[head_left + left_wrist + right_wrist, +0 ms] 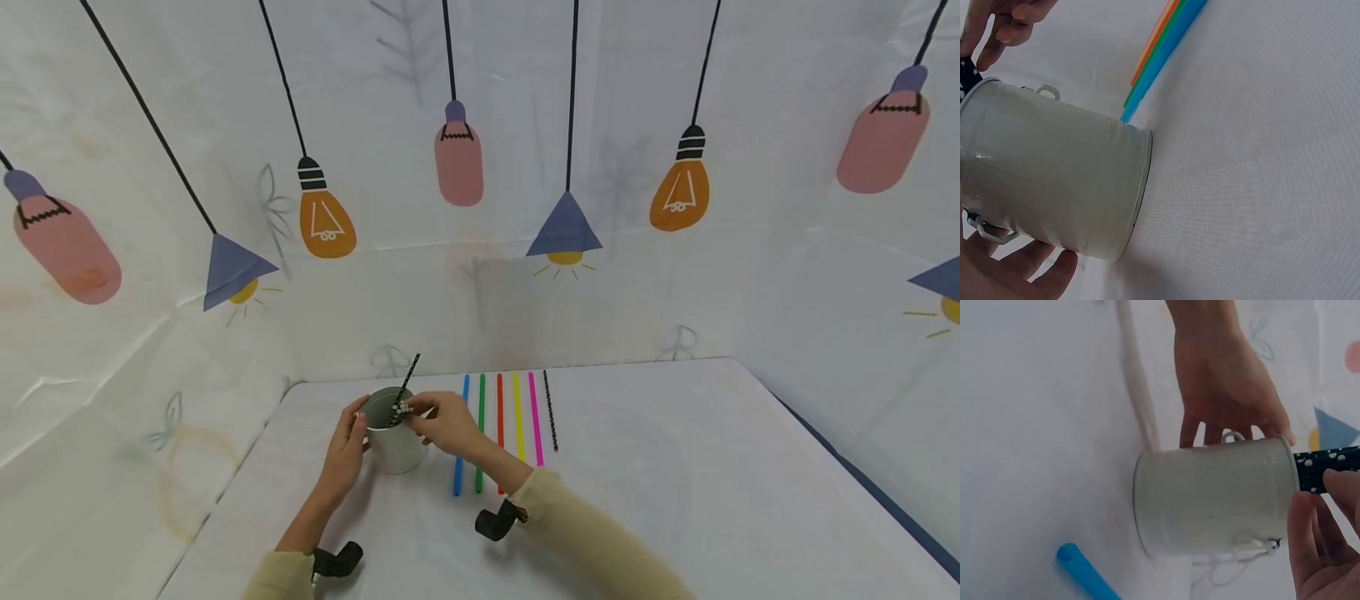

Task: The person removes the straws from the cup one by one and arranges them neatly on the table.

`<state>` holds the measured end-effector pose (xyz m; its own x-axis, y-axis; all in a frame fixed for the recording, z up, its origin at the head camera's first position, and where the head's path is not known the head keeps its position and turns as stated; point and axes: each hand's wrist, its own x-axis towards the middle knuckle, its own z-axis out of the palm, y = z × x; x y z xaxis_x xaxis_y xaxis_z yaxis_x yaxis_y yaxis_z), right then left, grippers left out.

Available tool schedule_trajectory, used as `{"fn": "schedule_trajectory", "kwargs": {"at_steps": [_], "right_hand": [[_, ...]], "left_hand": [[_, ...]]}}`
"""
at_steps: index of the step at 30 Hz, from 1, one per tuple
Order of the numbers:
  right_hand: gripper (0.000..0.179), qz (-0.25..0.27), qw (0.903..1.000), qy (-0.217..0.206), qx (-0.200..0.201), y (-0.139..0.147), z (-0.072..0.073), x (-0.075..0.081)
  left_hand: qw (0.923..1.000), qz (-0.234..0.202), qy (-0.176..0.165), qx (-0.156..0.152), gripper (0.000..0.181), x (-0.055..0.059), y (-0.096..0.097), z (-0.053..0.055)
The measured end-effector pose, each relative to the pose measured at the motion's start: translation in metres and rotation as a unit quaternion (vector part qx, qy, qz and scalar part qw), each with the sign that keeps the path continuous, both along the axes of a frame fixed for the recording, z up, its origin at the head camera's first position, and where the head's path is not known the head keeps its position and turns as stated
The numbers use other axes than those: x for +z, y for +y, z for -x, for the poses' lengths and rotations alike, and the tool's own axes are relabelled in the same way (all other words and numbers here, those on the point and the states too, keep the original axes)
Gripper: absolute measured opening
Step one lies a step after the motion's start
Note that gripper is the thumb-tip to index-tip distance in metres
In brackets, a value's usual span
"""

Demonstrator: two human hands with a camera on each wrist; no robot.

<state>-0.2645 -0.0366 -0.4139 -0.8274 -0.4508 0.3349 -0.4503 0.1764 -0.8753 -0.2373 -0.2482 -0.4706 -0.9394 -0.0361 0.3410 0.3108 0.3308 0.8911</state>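
Note:
A small cream metal pail [397,450] stands upright on the table, a little left of the middle. My left hand [345,450] grips its left side, with the thumb near the rim and fingers behind the side loop in the right wrist view. At the mouth, my right hand [450,423] pinches black straws with white spots [1317,467], which stick out over the rim. One black straw [408,375] rises higher than the rest in the head view. How many straws are held, and their lower ends inside the pail, I cannot tell.
Right of the pail lie straws in a row: blue [458,475], green [480,467], red [500,408], yellow [517,417], pink [535,417] and black spotted [551,412]. My right forearm crosses over some. A white sheet [510,308] with printed lamps hangs behind the table.

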Motion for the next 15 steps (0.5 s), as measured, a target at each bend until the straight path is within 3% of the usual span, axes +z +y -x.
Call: {"fn": "schedule_trajectory", "kwargs": {"at_steps": [5, 15], "right_hand": [[0.015, -0.003, 1.0, 0.006, -0.007, -0.001, -0.001, -0.002], [0.013, 0.007, 0.998, 0.061, -0.014, 0.009, -0.011, 0.005]], "left_hand": [[0.9994, 0.014, 0.023, 0.02, 0.044, -0.003, 0.002, 0.0], [0.9996, 0.008, 0.013, 0.025, 0.047, -0.003, 0.003, 0.0]]}}
